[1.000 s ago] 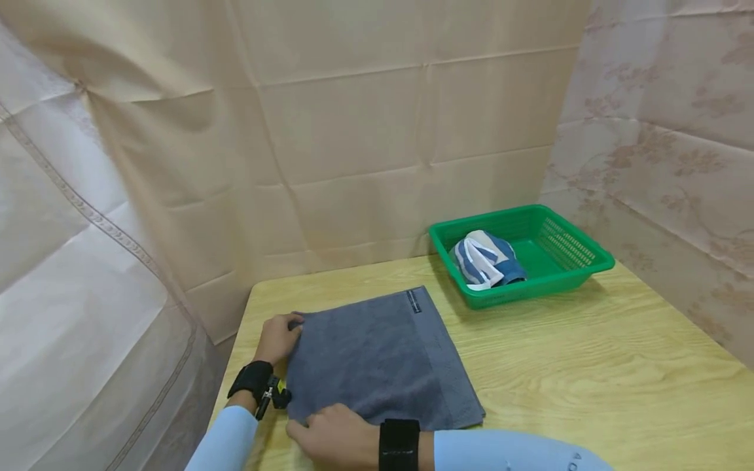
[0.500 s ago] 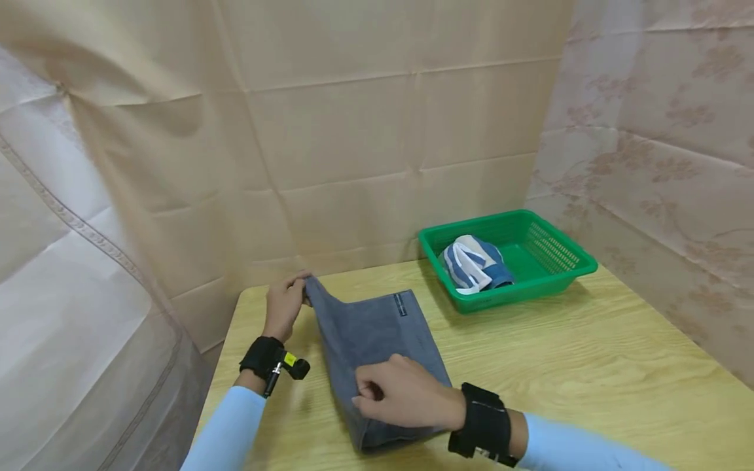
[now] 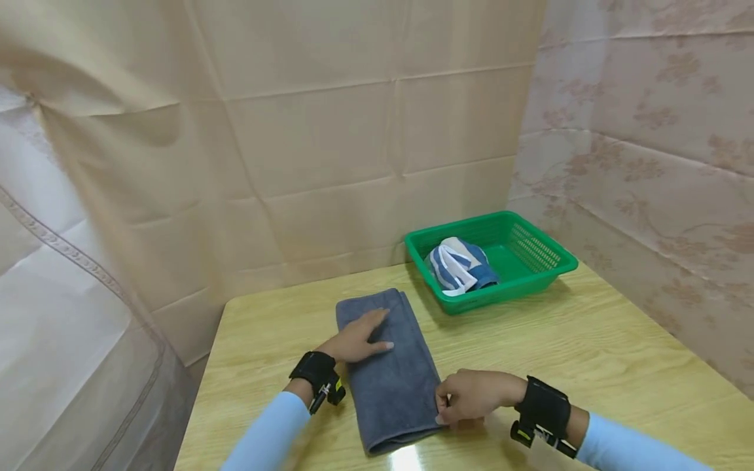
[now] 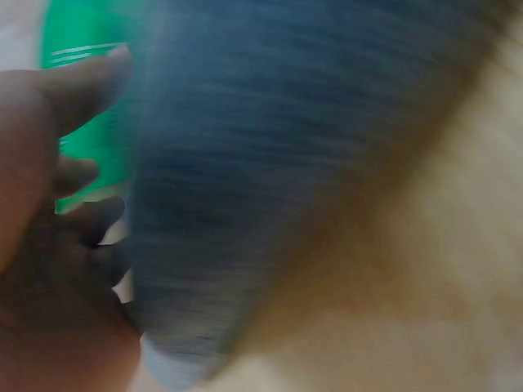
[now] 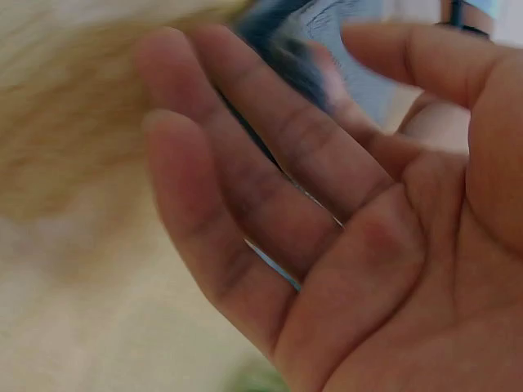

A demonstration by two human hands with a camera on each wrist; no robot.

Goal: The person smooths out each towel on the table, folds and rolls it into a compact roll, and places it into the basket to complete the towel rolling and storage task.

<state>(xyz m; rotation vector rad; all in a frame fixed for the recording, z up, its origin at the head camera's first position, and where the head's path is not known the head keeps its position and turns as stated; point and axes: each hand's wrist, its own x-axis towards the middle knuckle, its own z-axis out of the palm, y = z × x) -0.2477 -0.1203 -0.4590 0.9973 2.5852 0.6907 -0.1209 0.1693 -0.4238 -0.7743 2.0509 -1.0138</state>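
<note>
A dark grey towel (image 3: 393,396) lies folded into a long strip on the table. My left hand (image 3: 353,340) rests on its upper part, fingers extended and thumb spread. In the left wrist view the towel (image 4: 245,122) is blurred beside the fingers. At the towel's near right corner, my right hand (image 3: 474,396) pinches the edge between thumb and index finger. The other fingers of the right hand (image 5: 327,229) are loosely bent in the right wrist view, where the cloth is blurred and partly hidden behind them.
A green plastic basket (image 3: 533,282) stands at the back right of the wooden table (image 3: 283,307), holding a crumpled blue-and-white striped cloth (image 3: 462,265). Beige curtain (image 3: 306,144) hangs behind, with patterned curtain (image 3: 654,170) to the right.
Both hands have brought the towel's left side over to the right, halving its width. The left hand has let go of its corner and now lies flat on the towel.
</note>
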